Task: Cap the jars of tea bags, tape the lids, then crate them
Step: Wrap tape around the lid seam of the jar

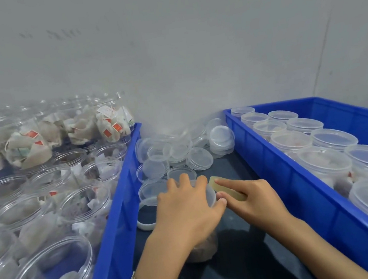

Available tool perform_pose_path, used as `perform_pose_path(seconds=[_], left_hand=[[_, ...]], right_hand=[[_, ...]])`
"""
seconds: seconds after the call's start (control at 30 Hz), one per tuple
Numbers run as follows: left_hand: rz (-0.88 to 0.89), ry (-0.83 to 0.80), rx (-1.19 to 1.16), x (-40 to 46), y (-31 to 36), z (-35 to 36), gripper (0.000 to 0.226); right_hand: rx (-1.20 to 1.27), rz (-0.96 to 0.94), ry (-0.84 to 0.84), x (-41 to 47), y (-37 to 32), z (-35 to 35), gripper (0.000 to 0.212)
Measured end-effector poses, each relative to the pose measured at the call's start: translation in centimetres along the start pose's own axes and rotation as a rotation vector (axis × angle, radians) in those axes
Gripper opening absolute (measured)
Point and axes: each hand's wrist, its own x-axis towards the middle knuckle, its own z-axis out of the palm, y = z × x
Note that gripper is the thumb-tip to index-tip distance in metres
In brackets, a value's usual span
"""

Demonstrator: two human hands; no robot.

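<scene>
A clear jar of tea bags (203, 249) stands on the dark surface between two blue crates. My left hand (187, 208) lies over its clear lid (211, 196), fingers curled round the rim and thumb against the side. My right hand (255, 197) holds a yellowish strip of tape (237, 195) at the lid's right edge. Its index finger is stretched out along the top of the strip and the other fingers are curled beneath. Most of the jar is hidden under my left hand.
The left blue crate (117, 205) holds several uncapped jars of tea bags. The right blue crate (286, 173) holds several capped jars. Loose clear lids (180, 151) are piled at the back between the crates. A white ring (146, 226) lies left of the jar.
</scene>
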Motion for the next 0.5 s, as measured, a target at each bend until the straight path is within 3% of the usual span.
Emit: perform_pose_path(seconds=[0.17, 0.5], left_hand=[[-0.025, 0.034, -0.013, 0.2, 0.2, 0.2, 0.048], [-0.14, 0.093, -0.131, 0.5, -0.3, 0.1, 0.044]], right_hand=[[0.085, 0.043, 0.086, 0.1, -0.1, 1.0, 0.037], [0.16, 0.186, 0.088, 1.9, -1.5, 2.7, 0.033]])
